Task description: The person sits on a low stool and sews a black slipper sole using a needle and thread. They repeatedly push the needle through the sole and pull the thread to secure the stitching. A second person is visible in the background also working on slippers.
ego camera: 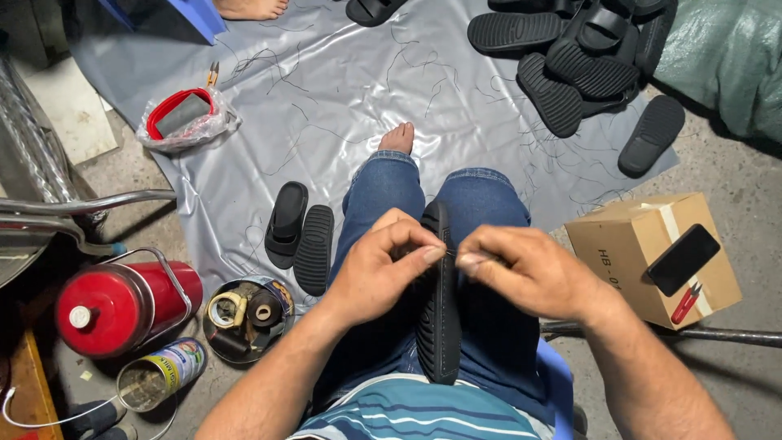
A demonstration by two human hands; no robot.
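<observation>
Seated person, head view looking down over blue-jeaned legs; a black sandal [438, 314] stands on edge between the thighs, ribbed sole facing left, toe end up near the knees. Left hand [383, 269] curled against the sandal's upper edge, thumb and forefinger pinched together at the rim, gripping the sandal there. Right hand [521, 273] just beside it on the other side, fingertips pinched close to the left thumb on something too fine to make out; whether it is thread or a needle cannot be told. The two hands almost touch above the sandal. Bare foot [397, 137] stretched out onto a grey plastic sheet [342, 90] spread over the floor, dark thread offcuts strewn across it. Pair of black sandals [298, 236] lying on the sheet just left of the left leg, one strap up, one sole up. Heap of black sandals [582, 61] at the sheet's far right corner. Round tin of thread spools and tape [247, 316] near the left forearm; red flask [122, 305] on its side further left, an open can [159, 375] below it. Cardboard box [631, 244] to the right, carrying a dark phone [683, 259] and red-handled snips [686, 304]. Red-rimmed container in a clear bag [183, 116] at the sheet's left edge
</observation>
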